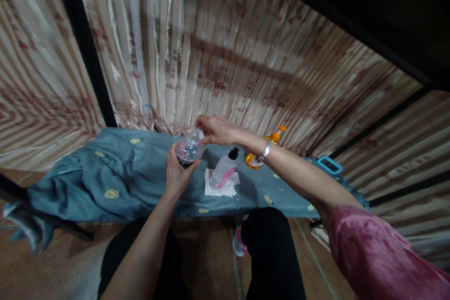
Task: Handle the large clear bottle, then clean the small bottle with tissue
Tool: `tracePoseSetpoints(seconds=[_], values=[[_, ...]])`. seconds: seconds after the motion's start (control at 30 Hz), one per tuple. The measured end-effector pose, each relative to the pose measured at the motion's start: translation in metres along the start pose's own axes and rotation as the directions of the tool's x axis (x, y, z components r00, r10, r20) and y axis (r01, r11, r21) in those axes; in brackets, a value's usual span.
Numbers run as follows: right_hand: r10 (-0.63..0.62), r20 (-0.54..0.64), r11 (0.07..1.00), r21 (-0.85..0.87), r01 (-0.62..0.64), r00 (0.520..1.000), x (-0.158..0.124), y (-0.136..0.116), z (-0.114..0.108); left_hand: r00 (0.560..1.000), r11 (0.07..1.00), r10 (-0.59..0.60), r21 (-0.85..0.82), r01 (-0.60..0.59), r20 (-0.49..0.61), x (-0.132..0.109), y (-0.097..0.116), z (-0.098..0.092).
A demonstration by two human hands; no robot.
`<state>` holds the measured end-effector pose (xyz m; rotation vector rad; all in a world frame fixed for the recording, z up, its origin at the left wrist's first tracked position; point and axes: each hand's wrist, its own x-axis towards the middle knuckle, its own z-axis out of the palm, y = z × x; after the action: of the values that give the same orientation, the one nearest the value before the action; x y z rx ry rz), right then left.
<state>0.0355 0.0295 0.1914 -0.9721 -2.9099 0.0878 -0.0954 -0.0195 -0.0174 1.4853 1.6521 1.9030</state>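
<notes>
My left hand [178,168] wraps round a clear plastic container [190,151] with a dark lower part, holding it tilted above the cloth-covered table. Over its upper end, my right hand [220,131] has its fingers closed at a small whitish piece [201,136], whose kind I cannot make out. To the right of the container a clear bottle [222,172] with a black cap and a pink label stands on a white paper tissue [230,191]. Behind my right wrist is a bottle of orange liquid [252,160] with an orange pump top, partly hidden by the forearm.
A grey-green cloth [147,187] with yellow prints covers the narrow table, bunched at the left end. A blue-framed digital clock [329,165] lies at the right end. Pleated curtains [218,56] hang close behind, between dark posts [86,47].
</notes>
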Motion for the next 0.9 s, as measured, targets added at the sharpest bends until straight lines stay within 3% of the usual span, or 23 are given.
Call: tracePoseSetpoints(seconds=[0.2,0.5,0.9], values=[[-0.038,0.059,0.999,-0.004,0.038,0.998,0.016,-0.01,-0.008,0.999,0.999,0.038,0.005,-0.038,-0.001,0.0,-0.002,0.003],[-0.116,0.12,0.993,0.012,0.115,0.986,0.015,-0.006,-0.008,0.999,0.999,0.034,0.022,-0.034,-0.003,0.0,-0.002,0.002],[-0.147,0.202,0.977,-0.124,0.174,0.968,0.021,-0.013,-0.011,0.999,0.999,0.031,0.01,-0.031,0.025,-0.002,-0.003,0.001]])
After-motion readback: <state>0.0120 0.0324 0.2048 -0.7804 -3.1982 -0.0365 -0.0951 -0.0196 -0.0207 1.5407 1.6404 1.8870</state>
